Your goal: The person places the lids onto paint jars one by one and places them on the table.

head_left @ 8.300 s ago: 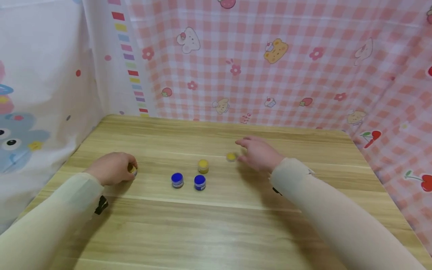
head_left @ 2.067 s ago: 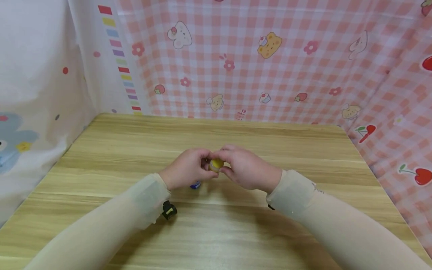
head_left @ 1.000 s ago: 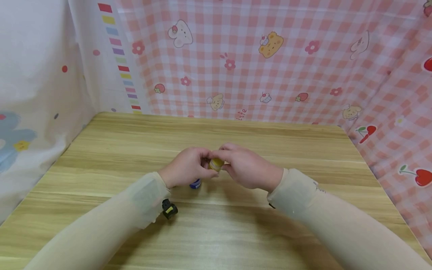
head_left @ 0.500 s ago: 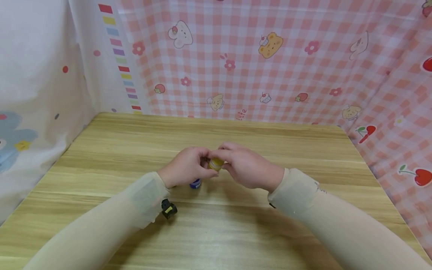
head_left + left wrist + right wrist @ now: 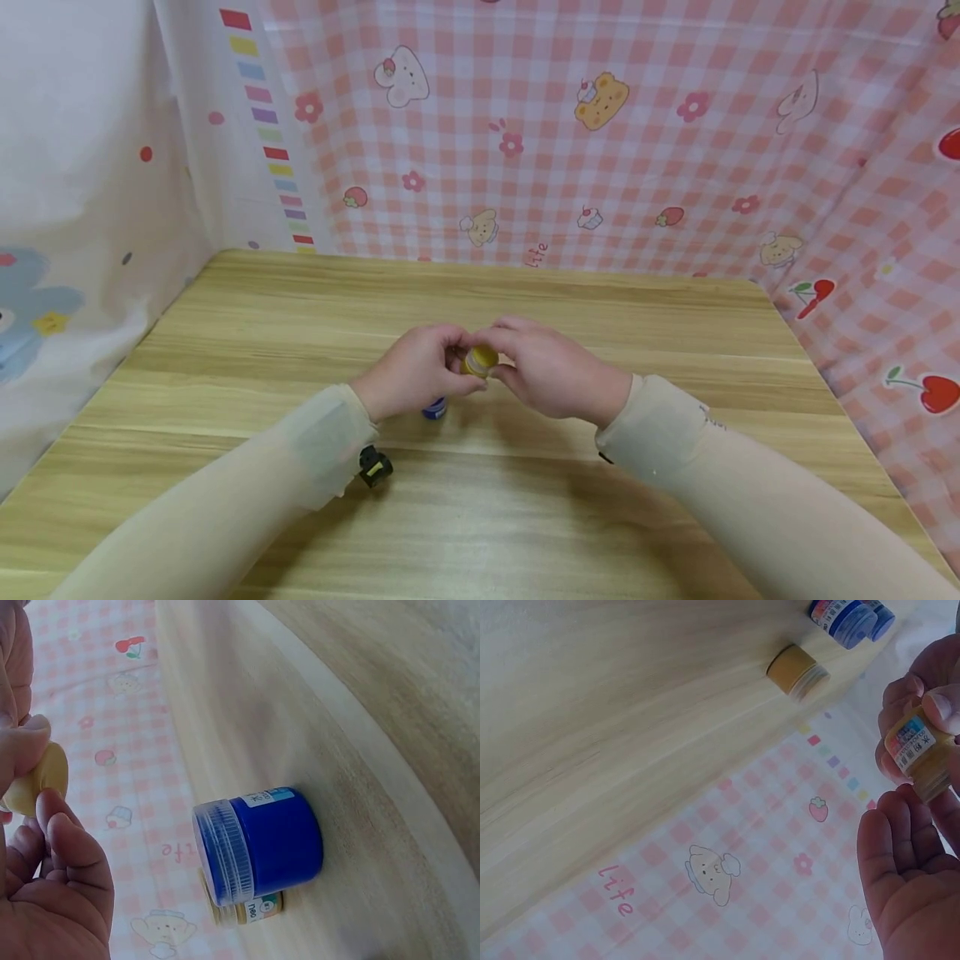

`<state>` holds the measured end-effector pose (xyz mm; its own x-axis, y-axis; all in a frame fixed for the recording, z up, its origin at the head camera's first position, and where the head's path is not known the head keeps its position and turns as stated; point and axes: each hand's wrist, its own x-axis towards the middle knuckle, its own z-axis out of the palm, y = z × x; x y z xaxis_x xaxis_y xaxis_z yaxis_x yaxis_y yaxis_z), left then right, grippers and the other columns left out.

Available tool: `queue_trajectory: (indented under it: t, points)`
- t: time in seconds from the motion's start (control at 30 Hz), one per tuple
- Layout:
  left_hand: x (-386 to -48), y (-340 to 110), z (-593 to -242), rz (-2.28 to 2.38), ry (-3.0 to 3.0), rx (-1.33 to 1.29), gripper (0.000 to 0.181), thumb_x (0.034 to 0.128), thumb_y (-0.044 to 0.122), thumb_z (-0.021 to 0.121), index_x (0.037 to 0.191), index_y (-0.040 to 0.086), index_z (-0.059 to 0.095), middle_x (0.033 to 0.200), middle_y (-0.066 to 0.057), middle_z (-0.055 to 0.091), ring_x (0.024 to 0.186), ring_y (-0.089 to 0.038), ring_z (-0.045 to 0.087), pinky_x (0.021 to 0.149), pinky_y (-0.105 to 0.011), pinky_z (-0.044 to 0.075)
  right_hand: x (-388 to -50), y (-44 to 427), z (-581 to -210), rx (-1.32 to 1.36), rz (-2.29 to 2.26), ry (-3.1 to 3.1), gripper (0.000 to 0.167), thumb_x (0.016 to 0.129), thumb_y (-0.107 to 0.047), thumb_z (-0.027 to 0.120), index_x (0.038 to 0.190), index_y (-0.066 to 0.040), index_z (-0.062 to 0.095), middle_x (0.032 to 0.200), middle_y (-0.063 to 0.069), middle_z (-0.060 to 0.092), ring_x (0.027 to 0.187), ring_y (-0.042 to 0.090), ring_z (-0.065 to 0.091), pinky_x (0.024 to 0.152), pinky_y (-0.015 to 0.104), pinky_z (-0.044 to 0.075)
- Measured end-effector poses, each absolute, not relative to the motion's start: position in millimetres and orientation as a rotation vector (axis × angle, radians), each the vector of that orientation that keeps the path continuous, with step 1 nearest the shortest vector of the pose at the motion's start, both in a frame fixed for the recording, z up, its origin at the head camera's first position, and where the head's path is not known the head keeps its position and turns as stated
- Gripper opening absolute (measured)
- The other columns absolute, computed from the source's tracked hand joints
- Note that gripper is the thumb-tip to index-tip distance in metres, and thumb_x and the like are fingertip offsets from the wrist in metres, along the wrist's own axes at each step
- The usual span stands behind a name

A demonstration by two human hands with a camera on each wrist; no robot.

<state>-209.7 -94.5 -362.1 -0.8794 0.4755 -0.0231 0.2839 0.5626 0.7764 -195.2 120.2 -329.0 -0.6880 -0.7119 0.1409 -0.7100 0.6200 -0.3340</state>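
Note:
A small yellow paint jar point(image 5: 480, 361) is held tilted between both hands, above the middle of the table. My left hand point(image 5: 414, 372) grips its lower part; in the right wrist view the labelled body of the jar point(image 5: 913, 745) shows. My right hand point(image 5: 551, 371) has fingers and thumb around the lid end, its fingertips touching there. Just under the left hand stands a blue paint jar point(image 5: 434, 409), partly hidden. From the left wrist, that blue jar point(image 5: 274, 844) appears large, with another yellow jar point(image 5: 262, 907) behind it.
On the wooden table point(image 5: 480, 517), the right wrist view shows a standing yellow jar point(image 5: 791, 669) and two blue jars point(image 5: 840, 619). A pink checked cloth point(image 5: 480, 150) rises behind the table, and a white printed cloth point(image 5: 82, 167) hangs at the left.
Since 8.3 s ago, both hands have come together at the middle, around a yellow jar. Over the last half second, the right fingers shifted slightly on the lid, uncovering more of its top.

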Motion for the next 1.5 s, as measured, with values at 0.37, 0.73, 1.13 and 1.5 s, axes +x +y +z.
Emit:
queue_trajectory:
  t: [0.37, 0.73, 1.13, 1.5]
  points:
    - [-210.0, -92.5, -365.1, 1.174, 2.638, 0.715, 0.024, 0.0883, 0.022, 0.087, 0.103, 0.011, 0.071, 0.086, 0.001, 0.068, 0.076, -0.012, 0.061, 0.068, -0.025, 0.054, -194.2, 118.6, -328.0, -1.186, -0.557, 2.834, 0.034, 0.100, -0.019, 0.074, 0.130, -0.006, 0.068, 0.113, 0.004, 0.068, 0.097, 0.017, 0.063, 0.086, 0.035, 0.056]
    - [-210.3, -92.3, -365.3, 1.173, 2.631, 0.702, 0.023, 0.0887, 0.022, 0.086, 0.103, 0.010, 0.071, 0.088, -0.001, 0.067, 0.077, -0.012, 0.061, 0.069, -0.026, 0.054, -199.1, 121.2, -330.3, -1.074, -0.656, 2.843, 0.033, 0.096, -0.032, 0.080, 0.118, -0.009, 0.071, 0.106, 0.004, 0.072, 0.094, 0.018, 0.066, 0.084, 0.038, 0.057]
    - [-210.8, -92.4, -365.6, 1.173, 2.623, 0.706, 0.025, 0.0879, 0.021, 0.087, 0.104, 0.011, 0.071, 0.088, 0.000, 0.068, 0.078, -0.013, 0.061, 0.069, -0.026, 0.055, -198.5, 123.7, -329.6, -1.149, -0.711, 2.799, 0.029, 0.096, -0.021, 0.078, 0.122, -0.008, 0.073, 0.110, 0.002, 0.073, 0.098, 0.016, 0.070, 0.087, 0.035, 0.060]
    - [-210.8, -93.6, -365.1, 1.168, 2.614, 0.694, 0.025, 0.0875, 0.021, 0.087, 0.104, 0.012, 0.071, 0.089, -0.001, 0.067, 0.078, -0.014, 0.061, 0.069, -0.026, 0.055, -199.2, 125.9, -330.7, -1.178, -0.683, 2.795, 0.039, 0.095, -0.019, 0.079, 0.131, -0.009, 0.070, 0.117, 0.004, 0.073, 0.103, 0.019, 0.070, 0.092, 0.039, 0.059]
